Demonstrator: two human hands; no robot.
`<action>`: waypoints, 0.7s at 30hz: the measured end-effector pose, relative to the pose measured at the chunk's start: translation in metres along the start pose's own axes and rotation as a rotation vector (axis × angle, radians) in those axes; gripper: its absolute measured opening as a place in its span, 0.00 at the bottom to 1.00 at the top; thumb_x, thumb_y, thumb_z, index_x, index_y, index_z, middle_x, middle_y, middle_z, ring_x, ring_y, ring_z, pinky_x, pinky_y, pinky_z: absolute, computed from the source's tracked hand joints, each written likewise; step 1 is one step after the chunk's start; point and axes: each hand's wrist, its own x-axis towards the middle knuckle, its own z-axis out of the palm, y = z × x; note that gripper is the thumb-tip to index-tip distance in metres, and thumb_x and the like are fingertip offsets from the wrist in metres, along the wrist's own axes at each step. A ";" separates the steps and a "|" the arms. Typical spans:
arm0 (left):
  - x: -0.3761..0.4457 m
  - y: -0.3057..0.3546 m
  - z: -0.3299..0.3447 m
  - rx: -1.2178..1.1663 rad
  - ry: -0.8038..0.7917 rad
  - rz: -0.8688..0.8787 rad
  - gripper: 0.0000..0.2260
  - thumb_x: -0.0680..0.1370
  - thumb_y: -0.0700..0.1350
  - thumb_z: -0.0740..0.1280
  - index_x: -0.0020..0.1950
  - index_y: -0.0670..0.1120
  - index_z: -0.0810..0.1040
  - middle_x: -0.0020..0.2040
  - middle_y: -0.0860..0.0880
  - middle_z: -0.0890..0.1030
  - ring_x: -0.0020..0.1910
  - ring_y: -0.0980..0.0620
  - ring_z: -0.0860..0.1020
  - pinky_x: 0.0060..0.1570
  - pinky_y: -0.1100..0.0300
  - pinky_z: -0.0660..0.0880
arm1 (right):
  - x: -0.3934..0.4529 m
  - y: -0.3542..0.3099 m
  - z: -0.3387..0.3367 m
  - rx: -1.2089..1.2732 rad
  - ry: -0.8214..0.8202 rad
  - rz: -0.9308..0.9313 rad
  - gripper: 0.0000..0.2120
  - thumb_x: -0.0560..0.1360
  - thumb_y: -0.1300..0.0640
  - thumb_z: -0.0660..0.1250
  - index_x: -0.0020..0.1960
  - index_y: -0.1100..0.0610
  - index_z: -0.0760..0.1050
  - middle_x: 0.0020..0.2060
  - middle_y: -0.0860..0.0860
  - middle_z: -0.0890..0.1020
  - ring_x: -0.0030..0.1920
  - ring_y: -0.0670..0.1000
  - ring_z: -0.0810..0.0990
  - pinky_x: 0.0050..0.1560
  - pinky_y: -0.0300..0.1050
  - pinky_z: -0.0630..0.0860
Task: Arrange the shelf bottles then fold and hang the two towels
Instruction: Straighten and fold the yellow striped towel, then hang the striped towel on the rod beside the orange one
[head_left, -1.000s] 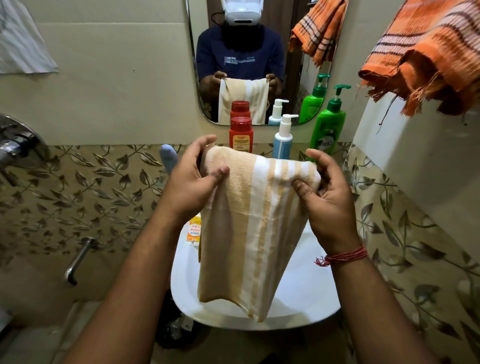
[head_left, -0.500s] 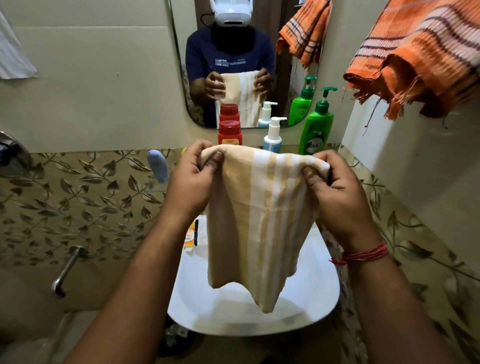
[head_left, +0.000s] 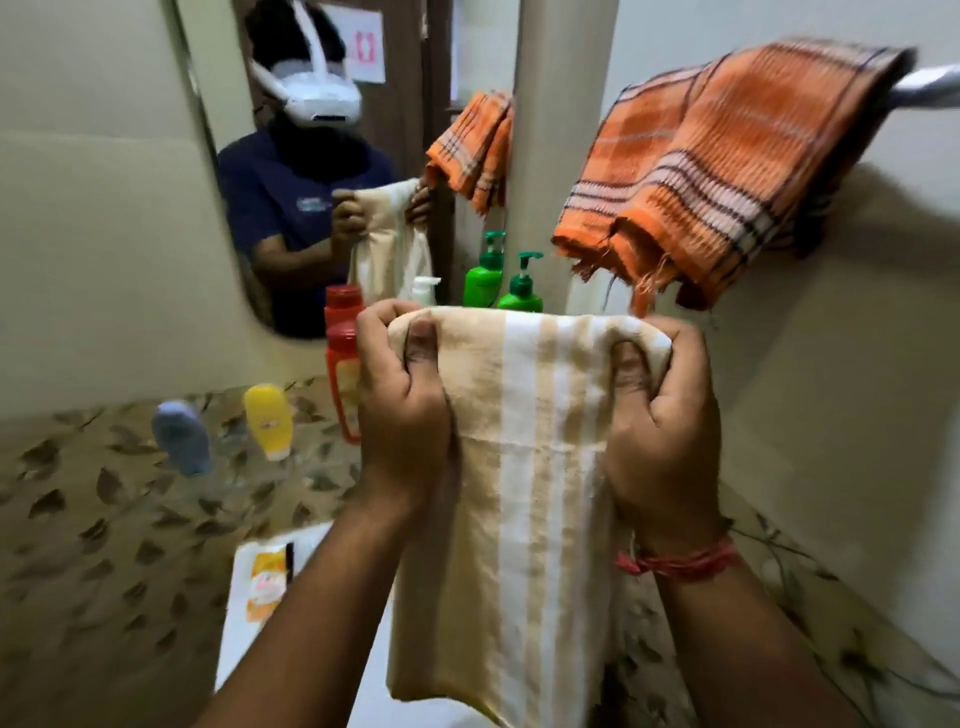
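A folded beige towel with white stripes (head_left: 524, 467) hangs from both my hands in the middle of the view. My left hand (head_left: 402, 395) grips its top left corner, thumb on the front. My right hand (head_left: 657, 410) grips the top right corner. An orange checked towel (head_left: 727, 166) hangs over the rail (head_left: 930, 83) on the right wall, just above and beyond my right hand. On the shelf behind the beige towel stand a red bottle (head_left: 340, 379), a white pump bottle (head_left: 425, 291) and a green pump bottle (head_left: 522, 286), partly hidden.
A blue tube (head_left: 182, 436) and a yellow tube (head_left: 267, 418) stand at the left on the leaf-patterned tiles. The white basin (head_left: 311, 597) lies below, with an orange packet (head_left: 265, 584) on its rim. A mirror (head_left: 322, 156) fills the wall ahead.
Both hands have lifted the beige towel up and to the right, closer to the orange towel on the rail. The view has swung up and right.
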 end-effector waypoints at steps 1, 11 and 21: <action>0.005 0.005 0.006 -0.046 -0.040 0.030 0.05 0.85 0.41 0.59 0.59 0.41 0.71 0.45 0.56 0.74 0.43 0.68 0.76 0.41 0.74 0.71 | 0.004 -0.007 -0.007 -0.039 0.044 -0.022 0.05 0.82 0.57 0.62 0.57 0.56 0.73 0.43 0.37 0.77 0.45 0.30 0.75 0.44 0.24 0.69; 0.089 0.124 0.108 -0.554 -0.236 0.238 0.05 0.84 0.39 0.60 0.59 0.39 0.71 0.45 0.59 0.72 0.44 0.70 0.74 0.46 0.73 0.68 | 0.102 -0.122 -0.095 -0.444 0.468 -0.279 0.05 0.82 0.59 0.62 0.54 0.60 0.72 0.41 0.37 0.74 0.42 0.38 0.72 0.44 0.21 0.65; 0.113 0.239 0.239 -0.606 -0.470 0.270 0.07 0.81 0.42 0.59 0.58 0.44 0.72 0.54 0.46 0.76 0.53 0.44 0.74 0.51 0.54 0.72 | 0.218 -0.151 -0.201 -0.983 0.536 -0.271 0.09 0.81 0.62 0.58 0.59 0.64 0.69 0.54 0.60 0.79 0.51 0.62 0.78 0.42 0.44 0.65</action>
